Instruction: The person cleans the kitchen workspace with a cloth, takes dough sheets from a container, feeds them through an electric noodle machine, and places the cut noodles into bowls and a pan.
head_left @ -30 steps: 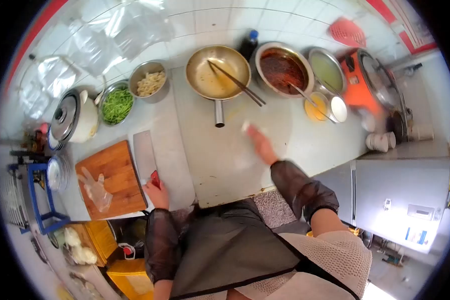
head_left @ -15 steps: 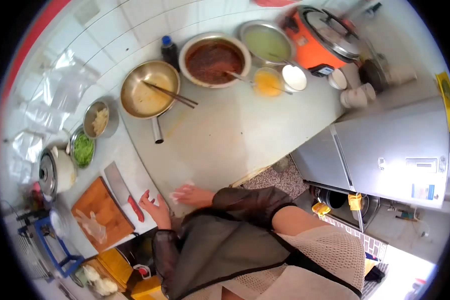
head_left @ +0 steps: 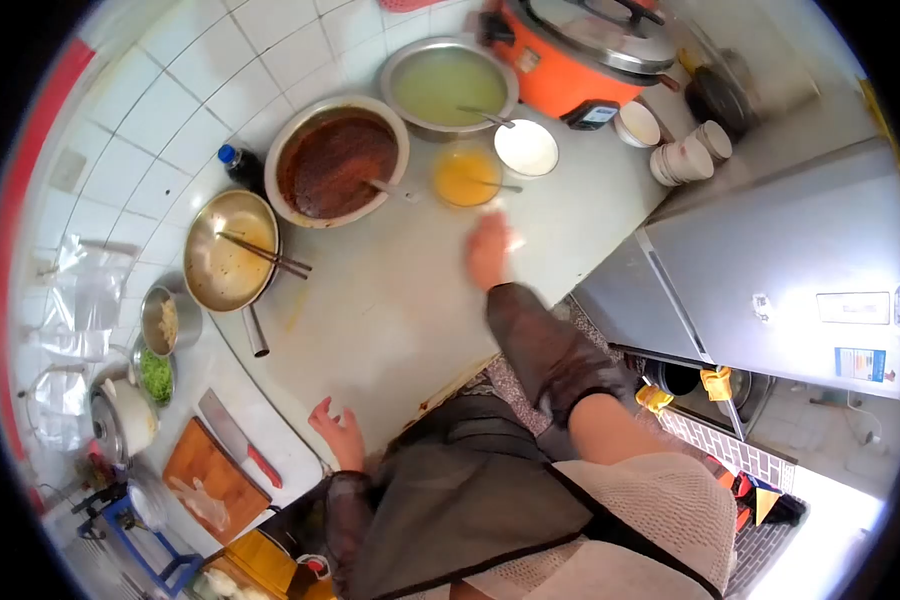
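My right hand (head_left: pixel 488 252) rests on or just over the pale worktop (head_left: pixel 370 300), just below the bowl of yellow liquid (head_left: pixel 464 176). It is blurred, and something whitish shows by its fingertips. Over the worktop's near left edge is my left hand (head_left: pixel 340 434), fingers apart and curved, with nothing in it. A white bowl (head_left: pixel 526 149) stands right of the yellow one. Behind them are a basin of pale green liquid (head_left: pixel 448 88) and a basin of dark red sauce (head_left: pixel 336 165) with a spoon in it.
A pan (head_left: pixel 232 250) with chopsticks sits at the left. Nearer are a cleaver (head_left: pixel 226 424), a wooden board (head_left: pixel 205 470) and a bowl of chopped greens (head_left: pixel 156 377). An orange cooker (head_left: pixel 560 75) stands at the back, with stacked cups (head_left: pixel 682 162) and a fridge (head_left: pixel 760 280) at the right.
My right hand has moved from beside my left hand, away and to the right, toward the yellow bowl. The view has shifted to the right. My left hand stays near the front edge.
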Available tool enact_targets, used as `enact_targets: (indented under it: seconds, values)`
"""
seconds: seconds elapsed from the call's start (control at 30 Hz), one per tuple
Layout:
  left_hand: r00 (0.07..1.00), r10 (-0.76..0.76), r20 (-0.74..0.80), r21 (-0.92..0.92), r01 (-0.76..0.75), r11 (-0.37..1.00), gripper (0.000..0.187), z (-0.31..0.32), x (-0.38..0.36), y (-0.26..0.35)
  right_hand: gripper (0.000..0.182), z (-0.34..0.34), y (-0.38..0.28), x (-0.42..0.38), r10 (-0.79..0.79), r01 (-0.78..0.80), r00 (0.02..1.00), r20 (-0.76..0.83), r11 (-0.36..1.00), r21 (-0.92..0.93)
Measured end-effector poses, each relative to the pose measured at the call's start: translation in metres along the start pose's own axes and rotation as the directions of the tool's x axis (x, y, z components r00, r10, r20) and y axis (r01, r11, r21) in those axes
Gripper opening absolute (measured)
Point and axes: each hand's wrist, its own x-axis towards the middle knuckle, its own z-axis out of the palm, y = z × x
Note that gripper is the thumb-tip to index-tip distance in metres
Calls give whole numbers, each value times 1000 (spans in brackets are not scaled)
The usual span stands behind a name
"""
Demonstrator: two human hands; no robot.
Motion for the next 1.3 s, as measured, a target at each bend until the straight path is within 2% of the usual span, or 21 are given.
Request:
enact_targets:
  seconds: [0.03,0.07,0.13,0.17,0.23,0.3,0.37,0.43,0.5,0.63,0.7,0.8,0.9,0.93,0.97,1.03,1.07,1.1,1.13,1.2,1.3]
  values:
    - [1000,10,28,-12,-10,1000,43,9,1,7,52,-2,-45,4,97,-108,984,150,992,70]
    - [999,13,30,-9,-13,1000,43,15,3,17,48,13,-74,5,27,-47,993,117,984,170]
    - [996,55,76,-25,-53,998,41,23,6,40,44,31,-116,16,-186,167,973,139,976,139]
    - [994,63,84,-18,-62,998,41,28,8,46,44,50,-120,18,-277,257,944,181,958,124]
    - [994,50,98,-36,-46,998,38,36,13,58,43,53,-118,5,-487,346,803,344,851,395]
    - [990,74,123,-48,-68,997,37,44,19,59,47,8,-88,-23,-670,599,697,254,740,306]
    - [987,79,139,-66,-71,995,36,56,25,66,50,-62,-40,-28,-680,590,653,333,733,339]
    - [988,66,141,-46,-60,997,35,62,28,82,52,-106,10,-18,-511,494,733,448,854,166]
    - [986,81,147,-25,-78,997,34,71,31,92,53,-106,68,2,-401,448,847,349,891,-66]
    - [979,70,190,-23,-67,998,33,88,30,107,51,-99,183,88,-116,157,974,194,965,-211]
    - [978,61,200,-15,-59,998,32,96,27,108,51,-108,221,131,-157,159,970,186,987,4]
    - [975,36,219,10,-39,999,33,101,16,103,51,-92,252,178,-177,178,984,29,983,-52]
    - [971,-2,237,-9,4,1000,33,104,12,112,50,-64,251,218,-215,209,973,80,975,70]
    - [972,8,233,24,-14,1000,34,102,12,109,50,-62,245,228,-229,205,958,174,968,146]
    - [973,17,231,56,-31,998,34,102,13,109,50,-57,237,227,-224,199,959,174,968,150]
    - [968,18,249,72,-37,997,34,99,12,106,51,-54,217,193,-264,270,961,77,960,-70]
    - [967,28,254,62,-45,997,33,103,13,108,53,-57,207,168,-186,184,978,96,982,33]
    - [964,38,263,52,-54,997,33,108,14,112,53,-59,205,136,-231,260,945,230,960,-105]
    - [961,15,275,42,-28,999,33,110,15,117,53,-75,187,108,-236,262,927,292,964,-52]
    - [958,1,288,21,-7,1000,33,117,16,125,53,-130,152,76,-341,242,887,311,918,315]
    - [953,74,295,4,-78,997,34,123,25,131,56,-147,184,76,-319,143,892,321,872,468]
